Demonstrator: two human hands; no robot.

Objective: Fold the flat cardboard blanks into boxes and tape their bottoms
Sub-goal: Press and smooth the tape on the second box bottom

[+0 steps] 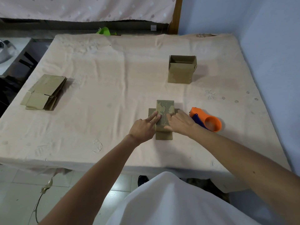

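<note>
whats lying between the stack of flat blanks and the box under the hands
Nothing but bare pink cloth in the head view, from the flat blanks across to the left hand pressing on the box.

Cannot read the dark print on the upturned face of the small box (164,105): too small and smeared. Near half of that face covered by the left hand (142,127) and right hand (180,123). Handle end of the tape dispenser (211,121) hidden behind the right wrist. Only part of a green scrap (104,31) visible past the far edge of the worktop (113,70), kind unclear. Forearms cut off at the bottom and right edges. Cannot count the flat blanks (43,92) in the stack.
</note>
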